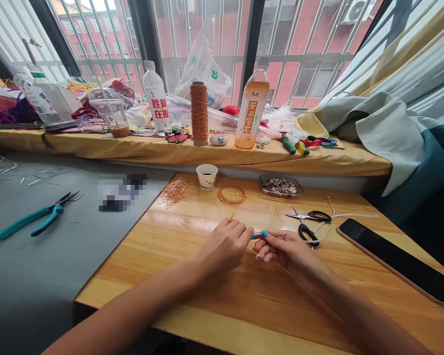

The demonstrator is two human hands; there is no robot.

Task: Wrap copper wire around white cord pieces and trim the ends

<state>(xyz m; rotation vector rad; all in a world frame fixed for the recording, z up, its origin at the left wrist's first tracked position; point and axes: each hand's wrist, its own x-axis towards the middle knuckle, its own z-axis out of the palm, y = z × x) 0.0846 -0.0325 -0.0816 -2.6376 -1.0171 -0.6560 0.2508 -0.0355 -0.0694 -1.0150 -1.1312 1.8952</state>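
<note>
"What have those hands got?"

"The left hand (227, 242) is closed, its fingertips on one end of a small pale piece (258, 234); a yellow tip (232, 214) pokes up by its knuckles. The right hand (281, 248) pinches the other end, remaining fingers loosely curled. It may be a bundle of strands; fingers hide most of it."

"And around them?"

"Open scissors (302, 217) near the right hand, a coppery coil (232, 203) beyond the left."

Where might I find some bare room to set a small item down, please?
Bare room shows on the grey tabletop nearer than the teal pliers, and on the wooden table between its left edge and the left forearm. The window ledge is crowded, as is the stretch around the scissors and phone.
</note>
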